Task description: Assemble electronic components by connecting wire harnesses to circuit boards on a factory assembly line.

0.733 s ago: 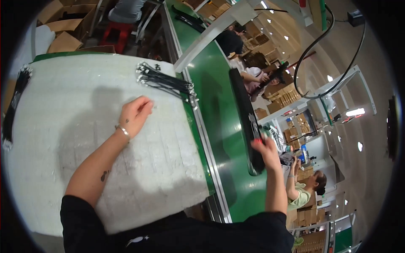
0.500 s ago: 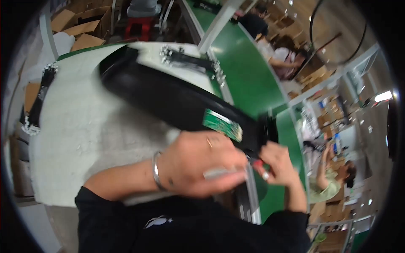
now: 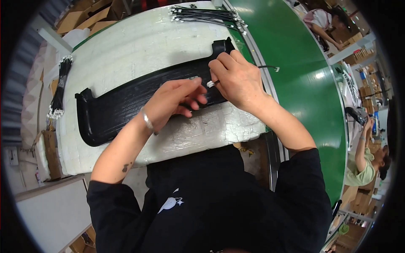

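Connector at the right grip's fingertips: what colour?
White connector; best seen in the head view.

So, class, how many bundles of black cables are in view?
2: far bundle at the far-right corner of the white slab; left bundle along its left edge. Others may be hidden.

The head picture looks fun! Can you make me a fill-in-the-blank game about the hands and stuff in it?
1. The right hand holds a black cable with a ____ connector at its end.
2. The left hand, above the long black panel, has a silver bracelet on its ____.
3. The conveyor belt is coloured ____.
4. One cable bundle lies near the white tabletop's far edge; another lies near its ____ edge.

Missing words: white; wrist; green; left.
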{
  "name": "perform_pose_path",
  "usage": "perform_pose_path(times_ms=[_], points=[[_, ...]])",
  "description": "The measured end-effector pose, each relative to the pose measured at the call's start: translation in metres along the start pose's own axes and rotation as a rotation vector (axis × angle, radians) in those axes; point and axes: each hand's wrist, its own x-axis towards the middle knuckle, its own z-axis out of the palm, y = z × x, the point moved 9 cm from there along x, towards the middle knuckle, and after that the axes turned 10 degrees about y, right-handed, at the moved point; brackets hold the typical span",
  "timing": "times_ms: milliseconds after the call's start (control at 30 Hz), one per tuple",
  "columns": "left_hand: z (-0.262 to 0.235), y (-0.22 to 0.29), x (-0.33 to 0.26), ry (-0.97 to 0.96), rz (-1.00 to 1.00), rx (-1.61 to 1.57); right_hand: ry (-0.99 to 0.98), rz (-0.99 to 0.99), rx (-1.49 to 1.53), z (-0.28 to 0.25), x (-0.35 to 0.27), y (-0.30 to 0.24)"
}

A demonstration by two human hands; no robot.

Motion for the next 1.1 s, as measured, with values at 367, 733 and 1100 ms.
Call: perform_pose_path(times_ms=[367, 733, 1100], points=[[-0.003, 0.014, 0.052, 0.011, 0.076, 0.296, 0.108, -0.084, 0.316, 0.006, -0.011, 0.02], [-0.018, 0.006, 0.056, 0.061, 0.182, 0.547, -0.174, -0.132, 0.304, 0.048, -0.017, 0.019], [-0.01, 0.01, 0.033, 0.026, 1.007, 1.485, -0.357, -0.07, 0.539, 0.073, -0.024, 0.022]])
